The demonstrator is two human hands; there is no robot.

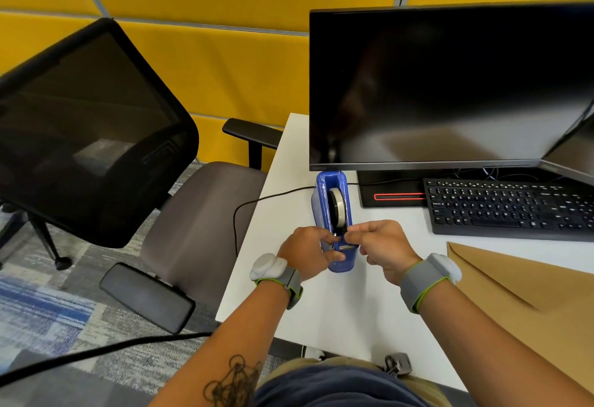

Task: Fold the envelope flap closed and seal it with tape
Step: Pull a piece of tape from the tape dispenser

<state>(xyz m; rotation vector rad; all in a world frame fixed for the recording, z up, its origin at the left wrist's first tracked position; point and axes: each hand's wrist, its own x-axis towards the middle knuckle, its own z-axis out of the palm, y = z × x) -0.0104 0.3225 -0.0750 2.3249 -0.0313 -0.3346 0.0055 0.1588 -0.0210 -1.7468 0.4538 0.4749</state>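
A blue tape dispenser (332, 213) with a roll of tape stands on the white desk (347, 303), near its left edge. My left hand (307, 252) grips the dispenser's near end from the left. My right hand (382, 246) is at the cutter, its thumb and forefinger pinched together on the tape end; the tape itself is too thin to make out. The brown envelope (527, 294) lies flat on the desk at the right, partly cut off by the frame, with a triangular flap edge showing.
A dark monitor (443, 85) and a black keyboard (511, 207) stand behind the dispenser. A thin black cable (257, 204) runs over the desk's left edge. An office chair (205, 220) sits left of the desk; a second chair back stands further left.
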